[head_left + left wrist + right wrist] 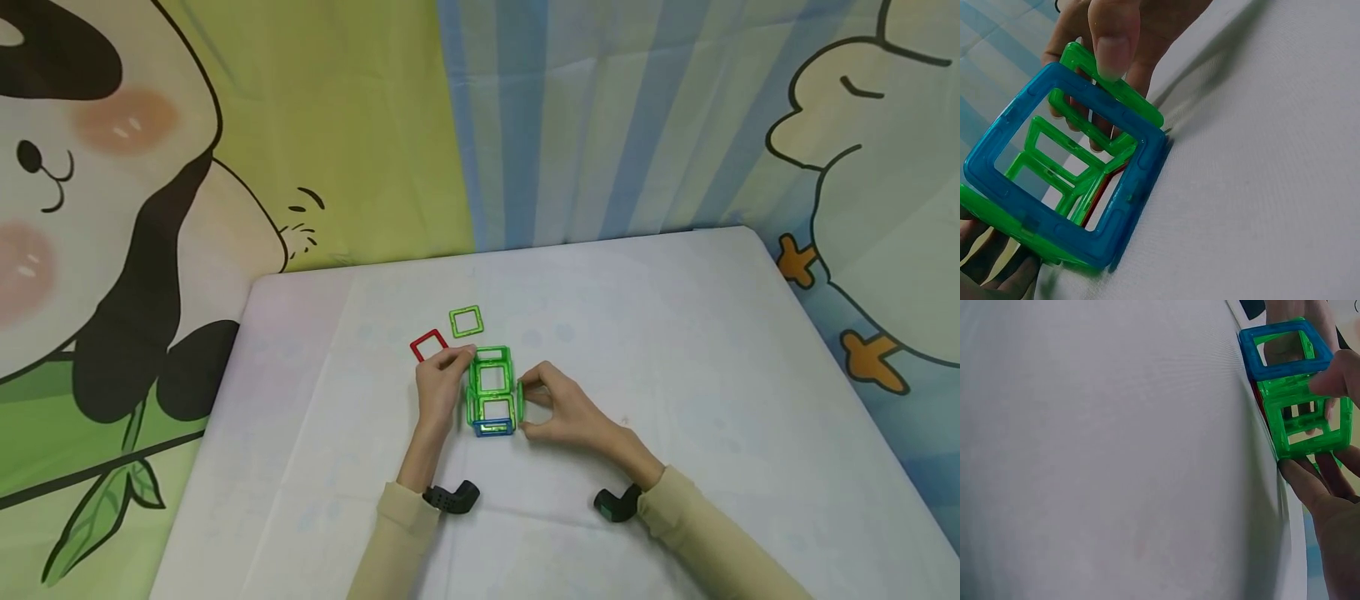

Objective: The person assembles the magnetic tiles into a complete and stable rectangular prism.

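A structure of green square magnetic tiles stands on the table, with a blue magnetic tile upright at its near end. My left hand holds the structure's left side, its fingertips at the far left corner; in the left wrist view its fingers are partly hidden by the tiles. On the other side, my right hand pinches a green magnetic tile upright between thumb and fingers, right against the structure's right side. In the left wrist view, its thumb presses on that tile's edge.
A loose red magnetic tile lies just beyond the left hand. Farther back lies a light green magnetic tile. The white-covered table ends at a cartoon-printed curtain.
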`<action>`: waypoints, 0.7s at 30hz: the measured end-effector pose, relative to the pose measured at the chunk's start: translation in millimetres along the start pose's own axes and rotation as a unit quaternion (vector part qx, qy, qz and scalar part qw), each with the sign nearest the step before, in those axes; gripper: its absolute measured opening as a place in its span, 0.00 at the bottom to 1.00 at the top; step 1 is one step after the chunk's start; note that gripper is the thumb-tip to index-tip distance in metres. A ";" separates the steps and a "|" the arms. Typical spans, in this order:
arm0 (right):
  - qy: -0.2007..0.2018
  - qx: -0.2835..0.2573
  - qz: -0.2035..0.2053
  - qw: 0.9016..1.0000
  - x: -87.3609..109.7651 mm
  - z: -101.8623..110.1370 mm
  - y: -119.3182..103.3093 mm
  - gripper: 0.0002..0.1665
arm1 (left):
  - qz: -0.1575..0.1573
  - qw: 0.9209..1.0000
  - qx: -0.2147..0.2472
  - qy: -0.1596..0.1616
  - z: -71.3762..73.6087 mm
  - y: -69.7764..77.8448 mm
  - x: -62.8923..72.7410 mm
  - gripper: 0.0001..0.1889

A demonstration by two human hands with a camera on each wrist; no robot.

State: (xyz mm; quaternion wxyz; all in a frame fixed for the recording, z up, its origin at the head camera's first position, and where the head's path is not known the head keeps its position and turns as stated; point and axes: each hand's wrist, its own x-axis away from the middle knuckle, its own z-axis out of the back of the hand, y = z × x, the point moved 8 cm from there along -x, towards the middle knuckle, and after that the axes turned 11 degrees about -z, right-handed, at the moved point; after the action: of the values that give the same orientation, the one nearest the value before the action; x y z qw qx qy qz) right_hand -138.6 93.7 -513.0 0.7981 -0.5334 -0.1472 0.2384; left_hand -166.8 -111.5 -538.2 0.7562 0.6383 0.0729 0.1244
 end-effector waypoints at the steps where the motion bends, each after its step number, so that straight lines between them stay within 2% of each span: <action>1: -0.001 -0.002 0.000 1.000 0.0 -0.8 -0.4 0.36 | 0.000 1.000 0.001 0.000 -0.1 -0.3 -0.2 0.11; 13: -0.010 -0.016 0.013 1.000 2.5 -6.9 -5.1 0.34 | -0.004 1.000 0.018 -0.001 -0.6 -0.4 0.1 0.11; 21: -0.015 -0.017 -0.027 0.999 2.6 -8.7 -1.7 0.35 | -0.008 0.999 0.031 -0.002 -0.4 0.3 -0.6 0.11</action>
State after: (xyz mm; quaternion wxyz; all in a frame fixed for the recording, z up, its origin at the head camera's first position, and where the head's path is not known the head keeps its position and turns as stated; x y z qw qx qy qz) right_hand -131.8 87.7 -514.8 0.7926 -0.5393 -0.1775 0.2222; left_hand -167.4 -111.3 -538.0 0.7370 0.6613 0.0804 0.1144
